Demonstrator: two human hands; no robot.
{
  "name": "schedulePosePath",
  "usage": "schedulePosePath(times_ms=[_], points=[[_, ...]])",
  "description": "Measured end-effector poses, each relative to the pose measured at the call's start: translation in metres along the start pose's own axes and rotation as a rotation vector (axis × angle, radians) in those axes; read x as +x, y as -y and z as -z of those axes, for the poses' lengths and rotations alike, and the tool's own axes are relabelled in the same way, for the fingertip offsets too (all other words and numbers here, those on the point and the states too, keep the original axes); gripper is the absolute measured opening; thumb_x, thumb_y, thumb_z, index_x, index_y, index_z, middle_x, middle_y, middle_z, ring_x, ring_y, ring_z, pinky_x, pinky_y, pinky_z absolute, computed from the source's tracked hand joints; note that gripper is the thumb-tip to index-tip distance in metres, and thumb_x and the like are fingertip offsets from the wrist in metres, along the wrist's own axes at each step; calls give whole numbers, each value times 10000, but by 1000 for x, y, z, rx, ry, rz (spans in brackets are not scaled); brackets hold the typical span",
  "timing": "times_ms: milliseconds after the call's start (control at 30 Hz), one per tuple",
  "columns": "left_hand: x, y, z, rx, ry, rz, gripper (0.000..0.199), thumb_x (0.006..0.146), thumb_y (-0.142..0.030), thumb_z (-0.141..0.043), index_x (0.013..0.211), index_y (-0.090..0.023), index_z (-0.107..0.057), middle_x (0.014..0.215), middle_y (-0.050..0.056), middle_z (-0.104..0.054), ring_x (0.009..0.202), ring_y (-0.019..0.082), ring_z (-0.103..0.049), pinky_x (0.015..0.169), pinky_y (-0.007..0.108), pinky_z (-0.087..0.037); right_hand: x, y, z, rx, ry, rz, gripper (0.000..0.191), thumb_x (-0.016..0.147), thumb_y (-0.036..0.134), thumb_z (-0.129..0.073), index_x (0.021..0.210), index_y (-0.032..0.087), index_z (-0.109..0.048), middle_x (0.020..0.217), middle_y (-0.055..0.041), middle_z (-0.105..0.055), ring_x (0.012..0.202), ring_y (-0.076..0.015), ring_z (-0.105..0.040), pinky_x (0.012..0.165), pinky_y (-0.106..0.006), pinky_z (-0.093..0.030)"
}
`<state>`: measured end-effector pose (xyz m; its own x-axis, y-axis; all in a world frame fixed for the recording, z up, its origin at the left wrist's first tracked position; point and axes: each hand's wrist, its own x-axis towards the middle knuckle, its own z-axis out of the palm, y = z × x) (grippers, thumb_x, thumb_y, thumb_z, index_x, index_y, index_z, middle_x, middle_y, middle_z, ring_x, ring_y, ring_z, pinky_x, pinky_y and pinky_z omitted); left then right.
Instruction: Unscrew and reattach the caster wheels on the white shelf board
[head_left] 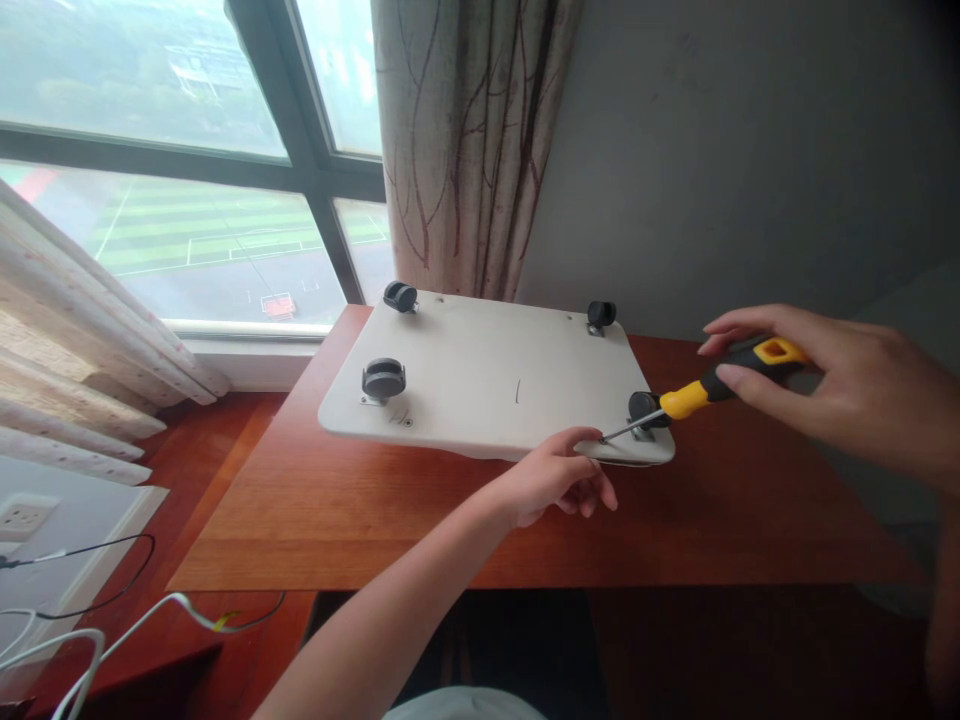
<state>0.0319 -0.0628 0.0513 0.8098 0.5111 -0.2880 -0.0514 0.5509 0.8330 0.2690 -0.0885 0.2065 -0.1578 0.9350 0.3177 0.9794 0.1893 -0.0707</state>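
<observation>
A white board (465, 360) lies on the wooden table with black casters on its upper face, one near each corner. My right hand (840, 385) is closed around the yellow-and-black handle of a screwdriver (686, 400). Its metal shaft slants down to the left, past the near right caster (643, 408), and the tip meets the board near its front edge. My left hand (551, 475) is at that edge, index finger and thumb close together beside the tip. Anything pinched there is too small to make out. The other left fingers curl loosely below the edge.
The wooden table (300, 520) extends beyond the board on both sides. Behind it are a patterned curtain (472, 140), a window and a grey wall. White and black cables (142, 625) run at the lower left, near a wall socket (26, 518).
</observation>
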Motion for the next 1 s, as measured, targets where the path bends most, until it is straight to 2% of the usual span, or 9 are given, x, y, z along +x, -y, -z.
schedulePosePath(times_ms=[133,300,433,500,667,800,867,933,1000], points=[[0,0,-1,-20,-2,-2,626,889,-171,-519,1486,-127,-338,772,49,-690,549,107,-551,509,201,-330,-1,0,0,15,10,51,411,838,574,-539,1188,372,-610,1148,34,-703,872,-203,-658,701,-315,-488],[0,0,-1,-41,-11,-10,622,870,-179,-548,1459,-119,-358,751,44,-684,542,109,-546,502,201,-317,2,0,-5,-28,-48,-80,431,825,668,-551,1085,342,-660,901,26,-734,662,-174,-630,585,-297,-445],[2,1,-1,-38,-13,-8,599,879,-159,-516,1455,-121,-358,751,44,-684,542,108,-546,497,200,-314,-1,-3,-3,45,-20,39,409,832,507,-543,1207,360,-612,1155,28,-711,899,-202,-679,697,-302,-490],[2,2,0,-38,-7,-9,603,879,-165,-522,1457,-127,-356,755,43,-684,546,110,-551,497,200,-314,-2,-4,-3,61,-3,50,421,843,513,-526,1227,362,-608,1222,24,-689,955,-219,-675,700,-309,-497],[4,5,1,-37,-7,-18,617,864,-197,-558,1449,-138,-368,750,36,-685,544,111,-552,499,201,-326,-1,-6,-4,2,-49,-107,405,859,645,-530,1115,361,-665,930,37,-748,628,-172,-642,585,-305,-465],[4,5,1,-34,-12,-29,584,868,-184,-533,1430,-135,-381,741,35,-684,531,106,-546,488,193,-318,-4,-8,-1,39,-34,45,385,857,465,-525,1222,378,-615,1135,38,-725,898,-205,-690,696,-299,-496],[4,5,0,-27,-17,-27,574,865,-170,-518,1421,-129,-381,728,34,-681,520,105,-538,476,191,-311,-6,-8,0,44,-14,93,414,854,459,-513,1248,370,-607,1227,20,-692,957,-222,-681,698,-307,-498],[5,5,0,-23,-26,-27,572,861,-162,-512,1417,-127,-382,723,34,-681,519,107,-538,471,190,-312,-6,-6,-1,48,-19,40,442,859,543,-525,1252,358,-609,1203,-1,-701,898,-226,-688,662,-313,-501],[6,6,0,-21,-31,-28,575,859,-161,-511,1418,-130,-383,726,35,-682,525,110,-544,472,191,-317,-5,-4,-3,39,-29,-78,503,834,657,-547,1228,354,-624,1059,-5,-738,713,-205,-680,612,-322,-501]])
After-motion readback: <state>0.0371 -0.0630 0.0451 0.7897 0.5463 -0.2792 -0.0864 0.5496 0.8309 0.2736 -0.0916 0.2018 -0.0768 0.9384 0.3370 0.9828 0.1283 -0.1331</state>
